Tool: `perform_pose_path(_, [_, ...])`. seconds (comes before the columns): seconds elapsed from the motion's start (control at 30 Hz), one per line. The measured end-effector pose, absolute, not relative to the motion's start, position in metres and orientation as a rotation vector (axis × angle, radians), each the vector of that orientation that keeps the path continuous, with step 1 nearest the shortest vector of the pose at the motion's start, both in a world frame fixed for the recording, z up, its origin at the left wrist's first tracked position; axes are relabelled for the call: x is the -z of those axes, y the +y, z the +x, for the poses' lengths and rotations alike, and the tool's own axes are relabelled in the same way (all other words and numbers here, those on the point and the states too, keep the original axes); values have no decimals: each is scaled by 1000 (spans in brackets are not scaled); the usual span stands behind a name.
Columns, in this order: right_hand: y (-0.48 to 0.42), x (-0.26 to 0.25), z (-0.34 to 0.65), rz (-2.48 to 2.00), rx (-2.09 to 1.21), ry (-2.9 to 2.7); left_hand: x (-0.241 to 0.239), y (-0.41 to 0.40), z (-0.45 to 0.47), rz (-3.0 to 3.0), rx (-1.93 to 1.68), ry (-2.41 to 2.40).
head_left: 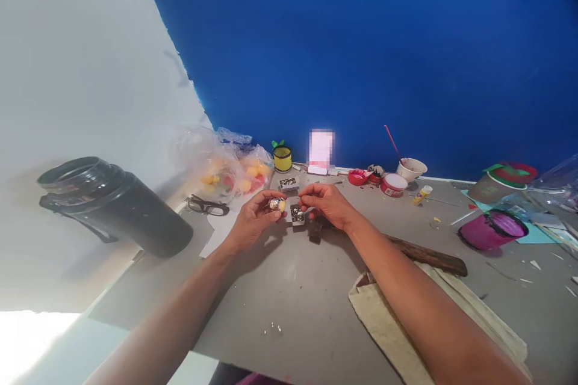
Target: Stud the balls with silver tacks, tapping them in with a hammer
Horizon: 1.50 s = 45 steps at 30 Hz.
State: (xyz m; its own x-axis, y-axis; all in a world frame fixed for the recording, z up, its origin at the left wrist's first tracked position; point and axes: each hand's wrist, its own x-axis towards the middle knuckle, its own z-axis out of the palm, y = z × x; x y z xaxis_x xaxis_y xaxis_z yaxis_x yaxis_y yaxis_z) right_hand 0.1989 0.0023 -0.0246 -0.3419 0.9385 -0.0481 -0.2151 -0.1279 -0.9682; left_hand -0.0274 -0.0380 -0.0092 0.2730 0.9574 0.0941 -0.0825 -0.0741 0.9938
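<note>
Your left hand [255, 216] grips a small ball, silver-studded and pale yellow [277, 205], in its fingertips, raised above the grey surface [293, 289] in the head view. Your right hand [332, 204] is closed in a pinch; whether anything sits in it, you cannot tell. Between your hands is a small white box of shiny silver pieces [297, 215]. Lettering on the red-and-white round tub [393, 185] and the yellow-and-white tube [422, 195] is too small to read.

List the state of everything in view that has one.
Small ball: partly silver-covered, held in left hand
Right hand: fingers pinched, contents unclear
Near box: open, holding shiny pieces
Far box: likewise
Phone: upright, screen lit
Black flask: uncapped
White cup: open, red stick inside
Pink container: open
</note>
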Motion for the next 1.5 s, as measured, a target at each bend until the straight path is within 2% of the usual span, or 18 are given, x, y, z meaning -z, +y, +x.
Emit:
perform_pose_path(0.4, [-12,19,182,-743,-1744,-1297,18,-34,-26,1389,-1111,881])
perform_pose_path(1.2, [-13,18,183,-823,-1742,-1364,17,-41,-20,1428,-1091,1011])
perform_pose_path(1.5, [-16,15,173,-833,-1577,-1432,19,-46,-16,1477,-1189,1176])
